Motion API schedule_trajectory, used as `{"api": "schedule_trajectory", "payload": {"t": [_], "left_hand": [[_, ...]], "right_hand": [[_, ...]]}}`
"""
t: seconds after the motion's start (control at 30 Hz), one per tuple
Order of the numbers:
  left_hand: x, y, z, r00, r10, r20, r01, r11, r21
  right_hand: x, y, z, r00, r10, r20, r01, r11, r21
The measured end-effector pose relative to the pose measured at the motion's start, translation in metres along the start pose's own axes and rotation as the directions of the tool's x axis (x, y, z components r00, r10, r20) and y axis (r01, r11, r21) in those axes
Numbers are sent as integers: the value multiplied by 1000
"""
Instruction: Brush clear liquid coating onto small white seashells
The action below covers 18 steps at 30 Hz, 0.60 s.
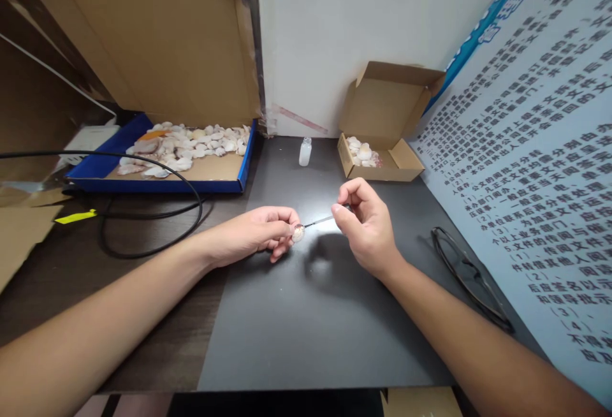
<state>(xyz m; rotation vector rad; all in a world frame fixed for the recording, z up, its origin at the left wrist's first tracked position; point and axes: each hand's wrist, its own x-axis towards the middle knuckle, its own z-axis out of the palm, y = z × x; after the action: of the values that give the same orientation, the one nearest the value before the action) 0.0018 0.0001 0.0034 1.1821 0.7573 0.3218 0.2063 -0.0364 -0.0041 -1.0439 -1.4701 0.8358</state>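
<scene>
Between the thumb and fingers of my left hand [262,233] is a small pale shell [298,233], held above the dark mat. My right hand [366,222] is closed around the end of a thin brush [318,220], whose dark tip points left and reaches the shell's edge; whether it touches cannot be made out. My fingers partly hide the brush's handle. Farther back on the mat stands a small uncapped bottle [305,152] with whitish contents.
Many shells [191,146] fill a blue-edged box [210,185] at the back left. A small cardboard box [394,165] at the back right holds several white shells [362,152]. A black cable [191,213] loops at left. Eyeglasses [471,277] lie at right beside a printed poster [535,168].
</scene>
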Motion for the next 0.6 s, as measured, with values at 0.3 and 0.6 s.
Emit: {"api": "schedule_trajectory", "payload": {"t": [0.3, 0.6], "left_hand": [[1, -1, -1, 1000, 2, -7, -2, 1000, -24], [0, 1, 1, 1000, -1, -17, 1, 1000, -16]], "right_hand": [[-2, 3, 0, 999, 13, 42, -11, 999, -34], [-3, 1, 2, 997, -3, 72, 7, 999, -54]]}}
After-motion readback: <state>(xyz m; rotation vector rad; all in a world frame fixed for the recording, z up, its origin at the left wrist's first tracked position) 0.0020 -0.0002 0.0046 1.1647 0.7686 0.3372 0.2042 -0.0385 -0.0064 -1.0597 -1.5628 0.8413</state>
